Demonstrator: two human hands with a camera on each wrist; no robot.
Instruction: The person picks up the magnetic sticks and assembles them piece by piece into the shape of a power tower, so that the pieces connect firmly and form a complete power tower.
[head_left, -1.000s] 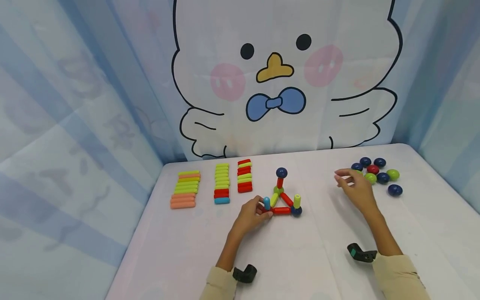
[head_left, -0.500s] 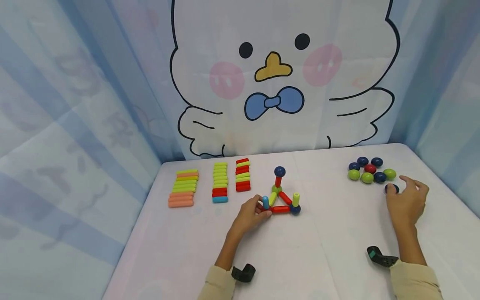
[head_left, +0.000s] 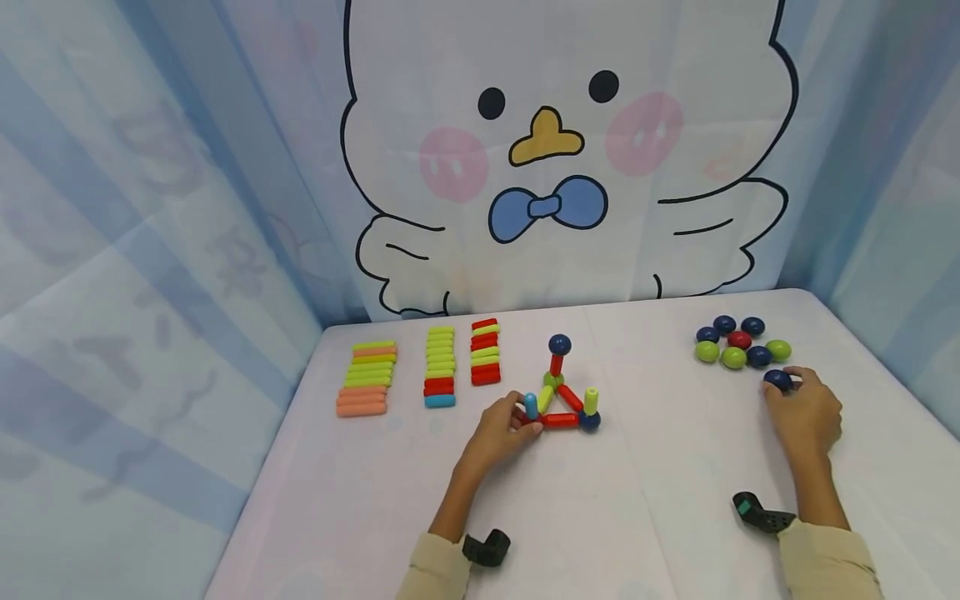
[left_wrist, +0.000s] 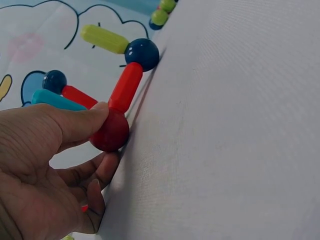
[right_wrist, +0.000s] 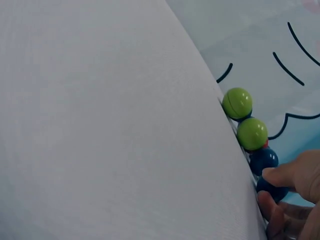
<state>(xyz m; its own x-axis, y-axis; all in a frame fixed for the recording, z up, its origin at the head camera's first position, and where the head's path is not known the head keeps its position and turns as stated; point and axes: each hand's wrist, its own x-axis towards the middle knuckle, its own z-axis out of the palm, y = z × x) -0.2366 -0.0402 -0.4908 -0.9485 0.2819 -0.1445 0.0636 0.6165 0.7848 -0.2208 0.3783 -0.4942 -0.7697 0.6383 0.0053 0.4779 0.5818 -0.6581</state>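
Note:
My left hand [head_left: 501, 429] grips a red ball [left_wrist: 111, 132] at the near left corner of a triangular frame of coloured rods and balls. A blue rod [head_left: 531, 406] stands up from that corner. Along the front, a red rod [head_left: 560, 420] runs to a dark blue ball [head_left: 590, 419] bearing an upright lime rod [head_left: 592, 401]. At the back corner a red rod rises from a green ball [head_left: 553, 379], topped by another dark blue ball [head_left: 559, 344]. Far to the right, my right hand [head_left: 806, 417] pinches a loose dark blue ball [head_left: 777, 381] between thumb and fingers.
Several loose balls, navy, lime and one red ball [head_left: 739, 340], cluster just beyond my right hand. On the left, rods lie in three columns: a left column [head_left: 371, 379], a middle column [head_left: 441, 367] and a right column [head_left: 486, 352]. A cartoon-printed curtain [head_left: 547, 250] hangs behind the table.
My right hand has moved right from beside the ball cluster to the separate dark blue ball, and its fingers have closed round it. The left hand stays on the frame's corner.

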